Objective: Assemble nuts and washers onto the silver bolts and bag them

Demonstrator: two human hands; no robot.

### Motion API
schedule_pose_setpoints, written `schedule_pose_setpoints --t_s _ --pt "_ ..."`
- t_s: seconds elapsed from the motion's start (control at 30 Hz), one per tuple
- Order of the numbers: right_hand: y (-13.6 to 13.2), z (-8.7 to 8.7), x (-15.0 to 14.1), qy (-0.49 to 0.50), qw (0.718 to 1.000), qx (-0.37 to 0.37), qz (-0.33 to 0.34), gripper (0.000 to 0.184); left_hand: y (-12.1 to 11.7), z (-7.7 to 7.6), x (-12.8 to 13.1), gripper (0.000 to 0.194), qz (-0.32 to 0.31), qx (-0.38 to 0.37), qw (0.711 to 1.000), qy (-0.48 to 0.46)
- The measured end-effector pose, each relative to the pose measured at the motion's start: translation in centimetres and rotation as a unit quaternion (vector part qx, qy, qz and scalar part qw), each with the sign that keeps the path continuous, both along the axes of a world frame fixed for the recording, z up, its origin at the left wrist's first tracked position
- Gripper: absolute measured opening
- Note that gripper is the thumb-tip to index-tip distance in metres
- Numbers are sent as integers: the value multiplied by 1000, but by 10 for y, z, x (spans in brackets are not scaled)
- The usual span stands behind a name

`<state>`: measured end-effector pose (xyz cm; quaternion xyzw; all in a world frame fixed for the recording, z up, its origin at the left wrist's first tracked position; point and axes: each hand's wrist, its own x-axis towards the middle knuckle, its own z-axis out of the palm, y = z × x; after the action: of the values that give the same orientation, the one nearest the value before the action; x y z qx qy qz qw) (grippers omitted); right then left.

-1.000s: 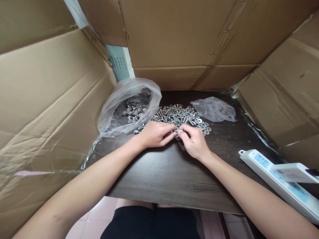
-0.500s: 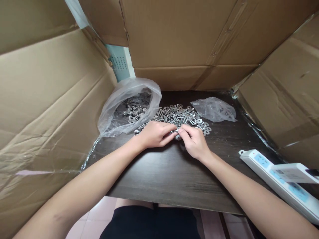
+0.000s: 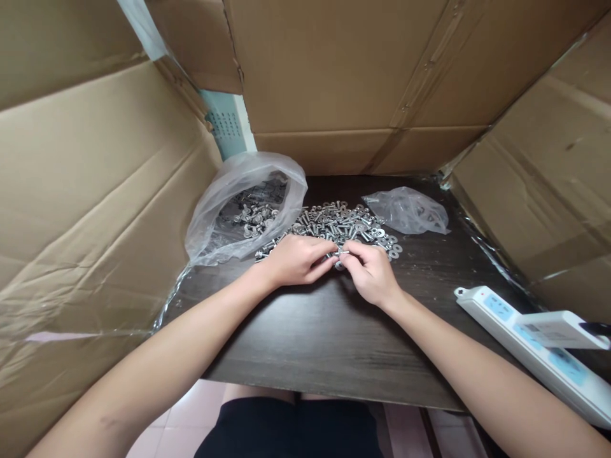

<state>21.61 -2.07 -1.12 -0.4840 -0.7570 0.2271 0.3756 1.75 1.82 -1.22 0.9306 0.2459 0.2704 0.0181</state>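
Note:
Fingertip to fingertip, my left hand [image 3: 300, 259] and my right hand [image 3: 371, 270] meet over the near edge of a metal heap. Between them lies a small silvery screw [image 3: 342, 252], pinched from both sides; the fingers partly hide it, and I cannot tell whether a washer or nut sits on it. Just beyond my hands spreads a loose pile of screws and washers [image 3: 334, 219]. Flat washers [image 3: 395, 249] lie at its right edge. To the left, an open clear plastic bag [image 3: 205, 222] lies on its side with screws and washers inside.
A crumpled clear bag [image 3: 410, 210] lies at the back right of the dark table [image 3: 305, 331]. On the right is a white power strip [image 3: 506, 327] with a white plug-in adapter [image 3: 563, 329]. Cardboard walls [image 3: 344, 70] enclose the left, back and right sides.
More of the screw now shows between my fingertips, lying crosswise toward my right hand. Both hands stay in nearly the same place; the whole view has shifted slightly.

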Motion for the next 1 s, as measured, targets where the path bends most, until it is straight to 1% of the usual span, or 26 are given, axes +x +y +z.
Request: schedule_pose_setpoints --t_s 0.33,0.73,1.0 --pt "-1 1 0 -1 1000 -5 -5 32 0 0 0 26 -4 8 1000 5" --pt "1 1 0 -4 1000 13 -11 31 1 0 0 26 -5 16 1000 5" --pt "1 0 0 -2 1000 5 -18 31 1 -2 0 26 -11 12 1000 5"
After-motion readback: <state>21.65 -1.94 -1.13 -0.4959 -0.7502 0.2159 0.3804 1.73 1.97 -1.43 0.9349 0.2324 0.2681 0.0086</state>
